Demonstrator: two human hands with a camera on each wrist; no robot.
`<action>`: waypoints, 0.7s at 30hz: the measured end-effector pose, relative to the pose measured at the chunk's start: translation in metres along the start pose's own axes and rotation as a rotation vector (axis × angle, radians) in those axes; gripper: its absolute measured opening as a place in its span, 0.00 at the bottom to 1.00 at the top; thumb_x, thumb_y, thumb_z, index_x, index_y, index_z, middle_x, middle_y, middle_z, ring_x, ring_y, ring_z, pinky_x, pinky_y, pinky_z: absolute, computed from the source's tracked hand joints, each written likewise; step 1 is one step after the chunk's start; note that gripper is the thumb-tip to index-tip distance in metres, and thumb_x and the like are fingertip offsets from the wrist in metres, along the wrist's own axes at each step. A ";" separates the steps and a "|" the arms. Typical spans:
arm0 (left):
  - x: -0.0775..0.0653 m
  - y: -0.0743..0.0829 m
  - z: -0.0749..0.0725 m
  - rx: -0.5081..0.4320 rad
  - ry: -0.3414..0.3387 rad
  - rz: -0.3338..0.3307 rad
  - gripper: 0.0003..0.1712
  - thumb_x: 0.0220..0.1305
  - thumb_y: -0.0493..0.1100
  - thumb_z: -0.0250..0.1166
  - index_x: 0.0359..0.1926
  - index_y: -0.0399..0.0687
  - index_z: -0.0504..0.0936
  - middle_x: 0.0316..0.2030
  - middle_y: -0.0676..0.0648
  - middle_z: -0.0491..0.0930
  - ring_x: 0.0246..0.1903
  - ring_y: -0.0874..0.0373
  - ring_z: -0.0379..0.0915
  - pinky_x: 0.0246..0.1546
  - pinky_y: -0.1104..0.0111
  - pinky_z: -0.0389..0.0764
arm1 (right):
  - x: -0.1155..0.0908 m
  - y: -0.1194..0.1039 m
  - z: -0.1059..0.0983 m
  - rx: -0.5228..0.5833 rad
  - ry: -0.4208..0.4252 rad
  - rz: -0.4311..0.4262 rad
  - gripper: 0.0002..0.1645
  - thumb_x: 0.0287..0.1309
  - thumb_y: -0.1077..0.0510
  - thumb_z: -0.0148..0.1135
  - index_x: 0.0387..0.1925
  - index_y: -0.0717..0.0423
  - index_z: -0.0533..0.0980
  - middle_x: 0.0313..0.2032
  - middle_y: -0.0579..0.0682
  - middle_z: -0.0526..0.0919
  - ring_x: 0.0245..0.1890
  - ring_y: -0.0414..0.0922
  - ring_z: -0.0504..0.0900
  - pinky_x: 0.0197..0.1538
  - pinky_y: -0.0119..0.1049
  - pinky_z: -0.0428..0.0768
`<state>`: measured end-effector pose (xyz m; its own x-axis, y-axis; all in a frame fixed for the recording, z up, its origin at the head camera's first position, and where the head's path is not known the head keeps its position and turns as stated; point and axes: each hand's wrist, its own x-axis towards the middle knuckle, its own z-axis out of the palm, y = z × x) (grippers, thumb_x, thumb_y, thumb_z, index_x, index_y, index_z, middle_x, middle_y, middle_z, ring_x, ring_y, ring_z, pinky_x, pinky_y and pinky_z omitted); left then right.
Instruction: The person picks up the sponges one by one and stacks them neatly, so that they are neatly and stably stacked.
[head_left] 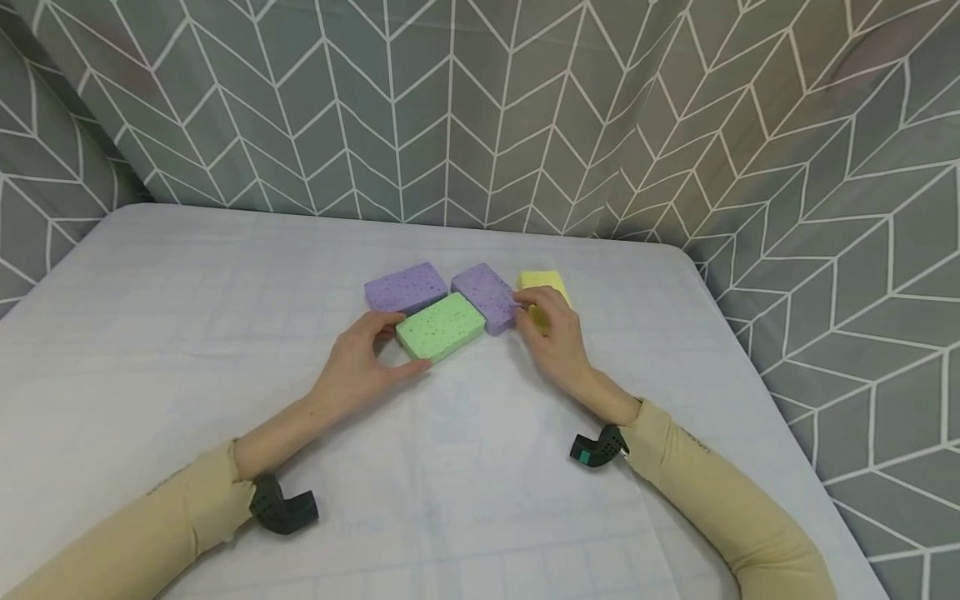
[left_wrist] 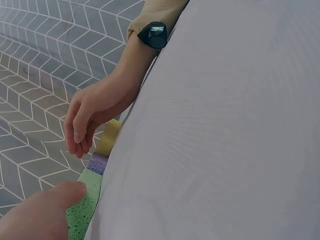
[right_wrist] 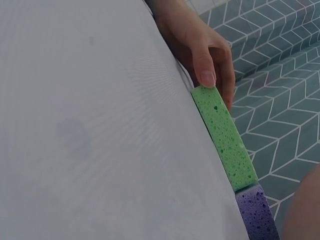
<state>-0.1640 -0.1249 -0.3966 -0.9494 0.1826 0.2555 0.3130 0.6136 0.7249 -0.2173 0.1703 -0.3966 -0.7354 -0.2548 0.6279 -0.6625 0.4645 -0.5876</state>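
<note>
A green sponge (head_left: 441, 327) lies flat on the table, with my left hand (head_left: 363, 354) at its left end. The left thumb is at the near edge and the fingers at the far edge, gripping it, as the right wrist view also shows. Behind it lie two purple sponges, one at left (head_left: 406, 288) and one at right (head_left: 484, 297), close against the green one. My right hand (head_left: 553, 340) hovers by the right purple sponge, fingers loosely bent and holding nothing. A yellow sponge (head_left: 538, 279) is partly hidden behind that hand.
A white cloth covers the table (head_left: 465, 467), whose far edge runs just behind the sponges. Grey curtains (head_left: 420, 108) with white chevron lines hang behind and at the sides. Dark wrist cameras (head_left: 283, 505) sit at both sleeve cuffs.
</note>
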 end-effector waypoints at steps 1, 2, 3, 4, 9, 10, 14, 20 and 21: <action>0.000 0.000 0.000 -0.001 0.000 0.003 0.43 0.49 0.53 0.80 0.62 0.37 0.74 0.55 0.41 0.77 0.53 0.48 0.75 0.56 0.54 0.80 | 0.000 0.000 0.000 0.000 -0.001 0.002 0.11 0.63 0.67 0.60 0.47 0.65 0.80 0.47 0.57 0.82 0.49 0.50 0.79 0.60 0.42 0.77; 0.000 0.000 0.000 -0.001 0.001 0.006 0.43 0.49 0.52 0.80 0.62 0.37 0.74 0.55 0.41 0.77 0.53 0.47 0.75 0.56 0.54 0.80 | 0.000 0.001 0.000 0.001 -0.002 0.003 0.11 0.63 0.67 0.60 0.47 0.65 0.80 0.47 0.57 0.83 0.49 0.50 0.79 0.60 0.42 0.77; 0.000 -0.001 0.000 -0.002 0.002 0.008 0.43 0.50 0.52 0.80 0.62 0.37 0.74 0.55 0.41 0.77 0.53 0.48 0.75 0.56 0.54 0.80 | 0.000 0.001 0.000 -0.001 -0.004 0.005 0.11 0.63 0.67 0.60 0.47 0.65 0.80 0.47 0.57 0.83 0.50 0.50 0.79 0.61 0.42 0.76; 0.000 -0.001 0.000 -0.002 0.003 0.011 0.42 0.50 0.51 0.80 0.62 0.37 0.74 0.54 0.41 0.77 0.53 0.48 0.75 0.56 0.54 0.80 | 0.000 0.001 0.000 -0.002 -0.005 0.006 0.12 0.63 0.67 0.61 0.47 0.65 0.80 0.47 0.56 0.83 0.49 0.50 0.79 0.61 0.42 0.76; -0.001 -0.001 0.000 -0.011 0.012 0.018 0.41 0.50 0.50 0.79 0.62 0.37 0.74 0.54 0.41 0.77 0.52 0.47 0.75 0.56 0.54 0.80 | 0.000 0.002 0.001 -0.007 -0.010 0.007 0.12 0.62 0.68 0.61 0.47 0.65 0.80 0.47 0.56 0.83 0.49 0.50 0.79 0.60 0.41 0.77; -0.001 -0.001 0.000 -0.012 0.013 0.019 0.41 0.51 0.50 0.79 0.62 0.37 0.74 0.54 0.41 0.77 0.52 0.47 0.75 0.56 0.54 0.80 | 0.000 0.002 0.001 -0.004 -0.011 0.006 0.12 0.62 0.68 0.61 0.47 0.65 0.80 0.47 0.56 0.83 0.49 0.50 0.79 0.60 0.42 0.77; -0.001 -0.001 -0.001 -0.017 0.013 0.017 0.41 0.51 0.49 0.79 0.62 0.37 0.74 0.54 0.41 0.77 0.52 0.47 0.75 0.56 0.54 0.80 | 0.000 0.001 0.001 -0.003 -0.014 0.006 0.12 0.62 0.68 0.61 0.47 0.65 0.80 0.47 0.57 0.83 0.49 0.50 0.79 0.60 0.42 0.77; 0.000 -0.001 -0.001 -0.036 0.022 0.026 0.41 0.52 0.48 0.79 0.63 0.36 0.73 0.55 0.40 0.77 0.53 0.47 0.75 0.58 0.54 0.79 | -0.001 0.002 0.001 -0.018 -0.017 0.004 0.12 0.62 0.67 0.61 0.47 0.65 0.80 0.47 0.56 0.83 0.49 0.50 0.79 0.60 0.42 0.77; 0.000 -0.001 -0.001 -0.039 0.026 0.028 0.41 0.52 0.48 0.79 0.63 0.36 0.73 0.55 0.40 0.77 0.53 0.47 0.75 0.58 0.54 0.79 | 0.000 0.002 0.001 -0.021 -0.017 0.001 0.12 0.61 0.68 0.61 0.47 0.65 0.80 0.47 0.56 0.83 0.49 0.50 0.79 0.60 0.42 0.77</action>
<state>-0.1641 -0.1266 -0.3971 -0.9393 0.1793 0.2924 0.3411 0.5779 0.7414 -0.2186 0.1701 -0.3987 -0.7387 -0.2689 0.6181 -0.6587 0.4824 -0.5774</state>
